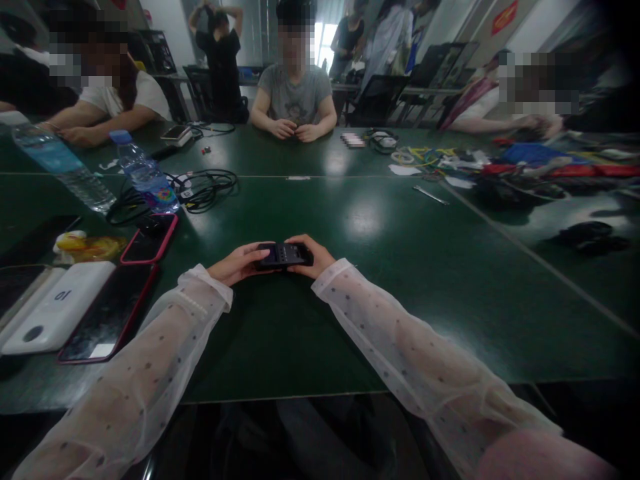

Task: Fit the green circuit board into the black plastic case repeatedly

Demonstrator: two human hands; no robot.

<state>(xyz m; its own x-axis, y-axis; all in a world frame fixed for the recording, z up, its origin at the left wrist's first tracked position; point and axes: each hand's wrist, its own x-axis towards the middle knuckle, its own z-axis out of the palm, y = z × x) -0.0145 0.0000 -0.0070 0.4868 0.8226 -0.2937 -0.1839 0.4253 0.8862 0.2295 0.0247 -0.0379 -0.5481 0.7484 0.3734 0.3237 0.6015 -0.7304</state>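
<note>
A small black handheld device (289, 253) with a dark screen and a panel of small buttons or markings lies sideways between my hands, just over the green tabletop. My left hand (243, 261) grips its left end, the thumb resting over the screen. Around its right end my right hand (313, 257) is closed, with some fingers hidden behind it. Exactly what kind of device it is I cannot tell. Sheer white dotted sleeves cover both my forearms.
On the left of the green table (400, 300) are a white power bank (60, 303), phones, a pink-cased phone (150, 239), water bottles (145, 173) and coiled black cables (215, 190). A wrench (431, 195) and tangled wires (425, 157) lie right. A person (295, 93) sits opposite.
</note>
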